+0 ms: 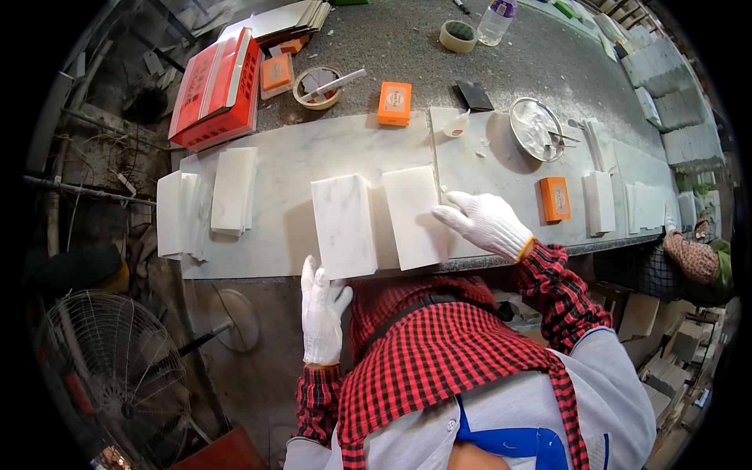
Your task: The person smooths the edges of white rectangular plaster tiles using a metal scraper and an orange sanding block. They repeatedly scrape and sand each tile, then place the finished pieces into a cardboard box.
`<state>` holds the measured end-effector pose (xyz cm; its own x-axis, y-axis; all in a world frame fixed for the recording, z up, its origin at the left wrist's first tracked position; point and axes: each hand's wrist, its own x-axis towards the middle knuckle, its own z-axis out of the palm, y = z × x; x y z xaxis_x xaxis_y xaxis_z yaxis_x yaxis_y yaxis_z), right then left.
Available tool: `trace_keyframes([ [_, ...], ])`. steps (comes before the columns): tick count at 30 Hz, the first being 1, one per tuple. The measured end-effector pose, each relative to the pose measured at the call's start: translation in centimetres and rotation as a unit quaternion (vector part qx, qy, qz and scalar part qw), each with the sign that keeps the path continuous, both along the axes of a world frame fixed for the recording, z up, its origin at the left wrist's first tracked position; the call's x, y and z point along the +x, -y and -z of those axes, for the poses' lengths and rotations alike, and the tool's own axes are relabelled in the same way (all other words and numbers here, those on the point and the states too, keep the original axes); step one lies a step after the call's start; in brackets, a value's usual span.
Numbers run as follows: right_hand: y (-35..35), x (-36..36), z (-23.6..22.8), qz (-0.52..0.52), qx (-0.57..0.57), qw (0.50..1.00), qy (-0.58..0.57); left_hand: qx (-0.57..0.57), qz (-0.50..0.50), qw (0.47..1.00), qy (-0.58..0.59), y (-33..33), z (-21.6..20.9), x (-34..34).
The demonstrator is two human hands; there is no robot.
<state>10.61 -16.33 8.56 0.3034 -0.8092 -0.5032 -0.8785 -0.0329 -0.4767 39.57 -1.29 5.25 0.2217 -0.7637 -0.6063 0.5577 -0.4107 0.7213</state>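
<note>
Two white stone tile stacks stand side by side at the bench's near edge: a grey-veined left stack (pixel 341 225) and a plainer right stack (pixel 415 215). My left hand (pixel 321 317), in a white knit glove, is open with its fingers stretched out at the left stack's near left corner. Whether its fingertips touch the stone I cannot tell. Beside the right stack's right side is my gloved right hand (pixel 486 225), open, its extended fingers reaching the stack's edge. Neither hand grips anything.
More tile stacks stand left (pixel 233 190) and right (pixel 599 204). Orange boxes (pixel 395 103), a red carton (pixel 215 90), a tape roll (pixel 458 36), a bottle (pixel 497 22) and a metal bowl of white paste (pixel 536 129) sit on the bench. A fan (pixel 117 364) stands lower left; another person's sleeve (pixel 692 257) shows right.
</note>
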Motion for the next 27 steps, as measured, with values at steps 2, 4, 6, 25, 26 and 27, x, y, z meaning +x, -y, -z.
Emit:
trace_keyframes([
  [2,-1.6,-1.6,1.3,0.087,0.078,0.986,0.121,-0.002,-0.012,0.996,-0.089,-0.9,0.6,0.2],
  [4,-4.4,-1.5,2.9,0.214,0.201,0.917,0.27,-0.015,-0.031,0.985,-0.168,-0.7,0.7,-0.3],
  [6,-6.2,-0.1,3.6,0.213,0.183,0.906,0.318,-0.036,-0.023,0.984,-0.171,-0.2,0.0,-0.9],
  [25,-7.9,5.2,4.6,0.31,0.023,0.939,0.147,-0.075,0.001,0.994,-0.079,2.1,-0.2,-1.5],
  [26,-7.8,5.3,4.6,0.311,0.021,0.939,0.149,-0.074,-0.007,0.994,-0.076,2.4,-0.3,-1.6],
  [27,-7.7,5.4,4.4,0.314,0.022,0.938,0.148,-0.073,-0.014,0.995,-0.073,2.7,-0.5,-1.8],
])
